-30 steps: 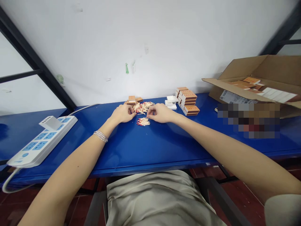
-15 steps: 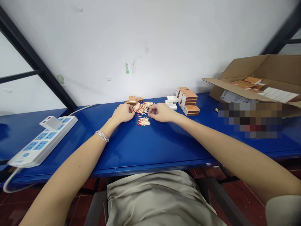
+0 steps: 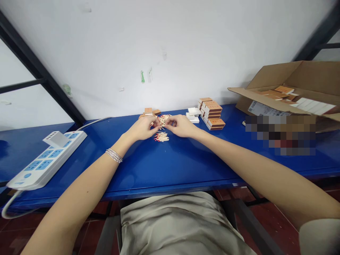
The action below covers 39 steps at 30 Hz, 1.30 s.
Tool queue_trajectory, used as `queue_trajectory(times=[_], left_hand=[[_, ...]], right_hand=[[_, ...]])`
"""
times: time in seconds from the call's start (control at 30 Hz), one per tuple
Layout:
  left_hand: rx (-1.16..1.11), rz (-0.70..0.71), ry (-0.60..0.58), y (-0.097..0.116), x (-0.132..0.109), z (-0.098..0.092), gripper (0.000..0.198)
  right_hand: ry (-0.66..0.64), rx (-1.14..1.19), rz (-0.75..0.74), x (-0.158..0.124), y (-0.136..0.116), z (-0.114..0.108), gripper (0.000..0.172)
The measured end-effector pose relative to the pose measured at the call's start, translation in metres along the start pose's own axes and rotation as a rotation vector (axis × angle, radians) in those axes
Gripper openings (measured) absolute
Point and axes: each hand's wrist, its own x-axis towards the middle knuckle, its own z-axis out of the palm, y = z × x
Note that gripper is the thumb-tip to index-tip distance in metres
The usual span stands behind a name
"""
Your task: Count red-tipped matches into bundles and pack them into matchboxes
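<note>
My left hand [image 3: 145, 128] and my right hand [image 3: 181, 126] meet over the blue table, fingertips almost touching. Between them runs a pale matchstick [image 3: 163, 126], with thumb and finger of each hand pinched at its ends. Whether it is one match or more is too small to tell. Behind the fingers lies a loose heap of red-tipped matches [image 3: 165, 118], partly covered by my hands. A smaller pile of matches [image 3: 162, 136] rests just in front, heads mostly to the left. Beyond my left hand are several brown matchboxes [image 3: 148, 111].
Right of the heap are white matchbox trays [image 3: 193, 114] and a stack of matchboxes [image 3: 212, 110]. An open cardboard box [image 3: 281, 76] with more matchboxes stands at far right, beside a blurred-out patch. A white power strip [image 3: 53, 157] lies on the left of the blue table [image 3: 170, 170].
My left hand has moved right, towards my right hand, and its fingertips now meet the right ones at a matchstick. My right hand has shifted slightly left.
</note>
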Motion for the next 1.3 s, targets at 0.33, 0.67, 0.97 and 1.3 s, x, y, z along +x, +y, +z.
queue_trajectory(times=[0.33, 0.67, 0.97, 1.3], left_hand=[[-0.013, -0.088, -0.154, -0.018, -0.001, 0.006, 0.014], [-0.057, -0.199, -0.138, -0.012, -0.001, 0.005, 0.013], [-0.135, -0.194, -0.168, -0.001, 0.000, 0.009, 0.023], [-0.119, -0.180, -0.209, -0.002, 0.000, 0.009, 0.023]], right_hand=[[-0.209, 0.008, -0.050, -0.001, 0.003, -0.010, 0.014], [-0.127, -0.053, 0.003, 0.001, 0.005, -0.011, 0.015], [-0.055, -0.117, 0.062, 0.002, 0.010, 0.004, 0.013], [-0.027, -0.206, 0.055, 0.009, 0.005, 0.022, 0.014]])
